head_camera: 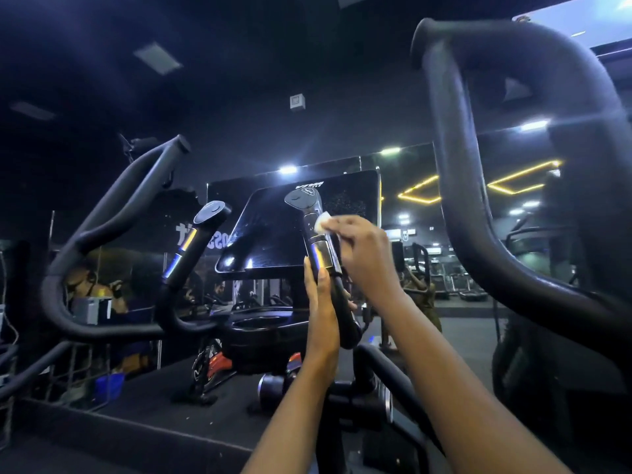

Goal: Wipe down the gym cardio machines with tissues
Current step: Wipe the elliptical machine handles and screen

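My right hand [362, 254] pinches the tissue [323, 223] against the upper part of the handle grip [307, 208], just below its flat cap, with the wad showing at the fingertips. My left hand [319, 313] lies along the grip directly below the right hand. Its visible fingers are straight and pressed to the bar, bracing rather than clasping. Whether any finger curls behind, I cannot tell. The console screen [273, 230] stands just beyond both hands.

To do this stroke well, I judge the left hand should brace the bar so it cannot swing. The tissue should wrap round the grip rather than dab one face, then draw down over the metal sensor band [323, 256] towards the left hand. That hand then needs to shift lower to free the part it covers. The second grip [201, 234], well to the left, has no hand on it.
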The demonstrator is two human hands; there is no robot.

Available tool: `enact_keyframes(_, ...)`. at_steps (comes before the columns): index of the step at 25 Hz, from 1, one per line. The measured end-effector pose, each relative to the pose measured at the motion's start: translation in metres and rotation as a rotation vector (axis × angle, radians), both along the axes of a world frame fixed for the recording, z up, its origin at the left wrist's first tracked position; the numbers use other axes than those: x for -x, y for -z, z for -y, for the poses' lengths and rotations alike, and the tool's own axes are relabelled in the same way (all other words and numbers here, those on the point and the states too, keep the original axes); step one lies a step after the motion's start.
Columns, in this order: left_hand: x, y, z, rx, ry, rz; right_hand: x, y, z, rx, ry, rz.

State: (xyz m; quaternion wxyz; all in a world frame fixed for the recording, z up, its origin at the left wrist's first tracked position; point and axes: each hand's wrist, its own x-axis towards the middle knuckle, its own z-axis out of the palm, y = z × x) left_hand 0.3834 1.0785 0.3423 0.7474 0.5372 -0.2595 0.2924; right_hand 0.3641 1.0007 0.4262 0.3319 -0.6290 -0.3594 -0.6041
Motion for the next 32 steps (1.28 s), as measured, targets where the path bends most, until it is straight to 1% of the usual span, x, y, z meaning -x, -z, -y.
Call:
enact_keyframes(2, 0.001, 0.0, 0.001, 0.012, -0.014, 0.014, -0.006, -0.021, -0.02, 0.136, 0.07, 0.01)
enact_keyframes(4, 0.004, -0.001, 0.002, 0.026, 0.001, 0.028, -0.013, -0.018, -0.027, 0.267, 0.171, 0.078)
enact_keyframes(6, 0.006, -0.001, 0.003, 0.043, 0.004, 0.049, -0.013, 0.001, -0.015, 0.306, 0.252, 0.161)
enact_keyframes(9, 0.011, 0.0, 0.003, 0.063, 0.033, 0.041, -0.001, 0.032, -0.002, 0.281, 0.289, 0.261)
enact_keyframes(10, 0.013, 0.0, 0.003, 0.073, 0.041, 0.035, 0.0, 0.035, -0.001, 0.309, 0.305, 0.276)
enact_keyframes(12, 0.015, 0.001, 0.004, 0.098, 0.047, 0.021, -0.003, 0.021, -0.004, 0.454, 0.346, 0.264)
enact_keyframes(14, 0.015, 0.001, 0.006, 0.102, 0.035, 0.009, -0.009, -0.01, -0.006, 0.619, 0.409, 0.235)
enact_keyframes(16, 0.012, 0.001, 0.008, 0.126, 0.045, 0.006, -0.007, -0.039, -0.009, 0.692, 0.484, 0.177)
enact_keyframes(18, 0.008, 0.003, 0.009, 0.152, 0.079, 0.019, -0.002, -0.046, -0.01, 0.709, 0.527, 0.145)
enact_keyframes(21, 0.005, -0.001, 0.011, 0.152, 0.084, 0.046, 0.001, -0.019, 0.001, 0.665, 0.492, 0.244)
enact_keyframes(23, 0.007, -0.002, 0.012, 0.165, 0.122, 0.053, 0.0, 0.01, 0.01, 0.578, 0.431, 0.278)
enact_keyframes(25, 0.005, -0.001, 0.01, 0.158, 0.145, 0.036, 0.005, 0.032, 0.011, 0.451, 0.326, 0.262)
enact_keyframes(27, -0.005, 0.0, 0.005, 0.129, 0.15, -0.015, 0.005, 0.036, 0.008, 0.23, 0.158, 0.164)
enact_keyframes(29, -0.001, -0.012, -0.004, 0.092, 0.113, -0.115, -0.004, 0.015, 0.004, -0.008, 0.031, 0.006)
enact_keyframes(30, 0.006, -0.022, -0.009, 0.061, 0.051, -0.126, -0.009, 0.001, 0.002, -0.091, 0.007, -0.087)
enact_keyframes(32, 0.017, -0.043, -0.015, 0.067, -0.092, -0.075, -0.02, -0.021, -0.006, -0.129, -0.023, -0.248)
